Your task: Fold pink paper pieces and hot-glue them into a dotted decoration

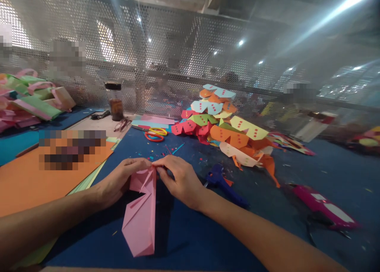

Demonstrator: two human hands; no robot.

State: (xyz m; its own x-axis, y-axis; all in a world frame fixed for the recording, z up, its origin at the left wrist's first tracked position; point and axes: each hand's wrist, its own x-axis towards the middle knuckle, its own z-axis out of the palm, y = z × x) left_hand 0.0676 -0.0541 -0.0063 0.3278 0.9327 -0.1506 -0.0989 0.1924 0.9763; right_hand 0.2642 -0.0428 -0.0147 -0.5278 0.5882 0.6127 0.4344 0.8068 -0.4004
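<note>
A folded pink paper piece (139,228) with a V-shaped notch hangs upright over the blue table, its lower end pointing toward me. My left hand (120,181) pinches its top left edge between thumb and fingers. At the top right corner, the fingertips of my right hand (181,179) are closed on the same paper, close beside the left fingertips. Just right of my right hand lies a blue glue gun (224,185). Beyond my hands, scissors (156,134) with red and yellow handles rest among small paper scraps.
Colourful cut paper masks (228,135) are heaped at the back centre. A magenta tool (326,206) lies at right. Orange paper sheets (20,185) spread on the left, near a lidded jar (114,101). Folded paper items (38,101) pile up far left, before a perforated metal screen (172,62).
</note>
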